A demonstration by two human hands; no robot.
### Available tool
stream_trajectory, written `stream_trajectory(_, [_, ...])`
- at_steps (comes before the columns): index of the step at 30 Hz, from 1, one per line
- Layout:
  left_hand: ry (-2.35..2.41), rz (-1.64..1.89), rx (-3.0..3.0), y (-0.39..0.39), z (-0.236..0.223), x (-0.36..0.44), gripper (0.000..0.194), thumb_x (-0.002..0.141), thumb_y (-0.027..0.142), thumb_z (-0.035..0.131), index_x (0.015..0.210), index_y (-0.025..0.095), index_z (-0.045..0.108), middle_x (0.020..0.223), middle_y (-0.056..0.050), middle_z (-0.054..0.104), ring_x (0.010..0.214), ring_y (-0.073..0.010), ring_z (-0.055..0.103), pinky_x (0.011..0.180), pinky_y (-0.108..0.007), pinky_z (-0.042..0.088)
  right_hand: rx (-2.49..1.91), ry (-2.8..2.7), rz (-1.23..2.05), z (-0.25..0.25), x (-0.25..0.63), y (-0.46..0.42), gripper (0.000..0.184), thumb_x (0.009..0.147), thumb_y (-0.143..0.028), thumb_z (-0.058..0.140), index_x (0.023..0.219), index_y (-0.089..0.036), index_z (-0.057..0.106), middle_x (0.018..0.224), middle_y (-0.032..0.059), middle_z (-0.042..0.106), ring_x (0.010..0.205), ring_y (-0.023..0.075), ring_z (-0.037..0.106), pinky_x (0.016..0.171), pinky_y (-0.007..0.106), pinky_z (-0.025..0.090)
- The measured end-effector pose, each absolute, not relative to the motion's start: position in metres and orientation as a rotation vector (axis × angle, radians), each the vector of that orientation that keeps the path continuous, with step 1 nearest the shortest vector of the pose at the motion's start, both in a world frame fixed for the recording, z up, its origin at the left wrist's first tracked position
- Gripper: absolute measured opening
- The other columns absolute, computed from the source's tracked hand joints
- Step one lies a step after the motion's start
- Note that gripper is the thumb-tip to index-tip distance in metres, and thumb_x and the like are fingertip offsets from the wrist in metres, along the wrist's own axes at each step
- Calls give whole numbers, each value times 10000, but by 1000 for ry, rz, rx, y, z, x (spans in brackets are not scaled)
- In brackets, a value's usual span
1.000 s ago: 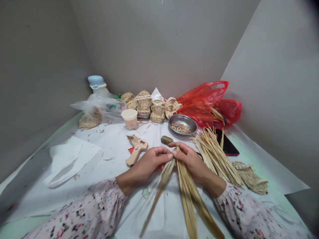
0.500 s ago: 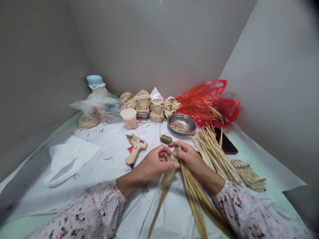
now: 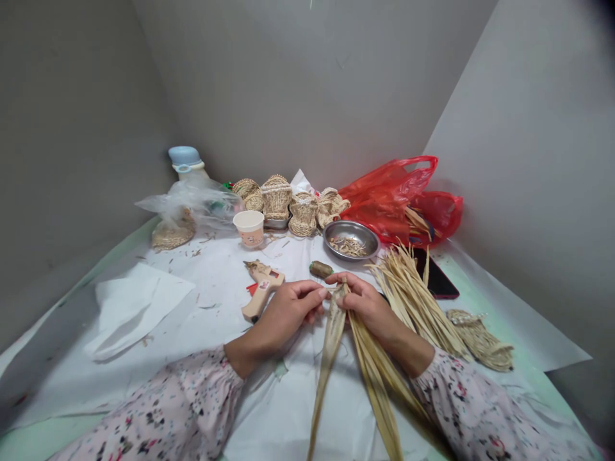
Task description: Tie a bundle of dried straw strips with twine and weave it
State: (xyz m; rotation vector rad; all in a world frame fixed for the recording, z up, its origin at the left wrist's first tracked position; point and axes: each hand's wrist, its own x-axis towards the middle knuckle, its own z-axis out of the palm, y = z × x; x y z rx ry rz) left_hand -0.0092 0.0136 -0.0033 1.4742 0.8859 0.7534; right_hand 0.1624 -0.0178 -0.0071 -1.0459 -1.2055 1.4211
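Observation:
My left hand (image 3: 283, 314) and my right hand (image 3: 365, 304) meet over the white paper, both pinching the top ends of several long dried straw strips (image 3: 369, 378) that trail toward me. One strip (image 3: 329, 355) hangs apart from the bundle, its top held between my left fingertips. My right hand holds the thicker bundle. A small spool of brown thread (image 3: 320, 269) lies just beyond my fingers, and a glue gun (image 3: 262, 288) lies to the left of my left hand.
A pile of loose straw (image 3: 413, 298) and a woven piece (image 3: 480, 342) lie at the right beside a dark phone (image 3: 439, 278). A steel bowl (image 3: 352, 239), paper cup (image 3: 249, 228), small woven baskets (image 3: 291, 205), red bag (image 3: 398, 198) and plastic bags stand behind.
My left hand has pulled one strip away from the bundle and straightened it; the strips' lower ends have swung to the right. Both hands stay close together.

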Motion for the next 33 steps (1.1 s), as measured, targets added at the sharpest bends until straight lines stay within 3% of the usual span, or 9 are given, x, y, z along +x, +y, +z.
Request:
stream_trajectory(4, [900,838,1378,17,-8,-9,284,833,421,583,766,149,628,625,18,552,504,-75,446,490,-213,304,-1035,-1153,1417,-7,160,-17,381,668,-122,573,1036,-217,582,822,-4,649,736,160,569,673,273,423])
stream_trajectory(13, [858,739,1362,28,7,4,267,738,397,705,740,162,578,509,60,457,436,-66,360,443,-221,227,-1213,-1202,1223,3,163,1,365,697,-157,574,1059,-201,594,752,-18,614,611,135,519,562,252,392])
stream_trajectory(20, [777,839,1197,30,4,7,223,811,376,630,766,167,566,543,56,465,457,-56,381,462,-197,270,-1052,-1157,1294,6,161,5,350,763,-203,565,1112,-206,588,872,2,649,730,155,576,652,265,438])
stream_trajectory(26, [838,851,1160,20,-2,7,249,801,400,630,756,169,548,532,50,482,442,-66,406,440,-196,267,-1017,-1180,1342,-2,152,-3,288,731,-152,563,1014,-168,609,761,9,657,687,166,589,661,288,444])
stream_trajectory(33, [838,809,1250,24,-12,2,305,797,462,623,763,170,545,523,62,437,454,-67,367,436,-199,229,-1083,-1239,1262,0,153,-3,244,716,-157,559,951,-188,613,833,12,664,747,172,588,704,297,445])
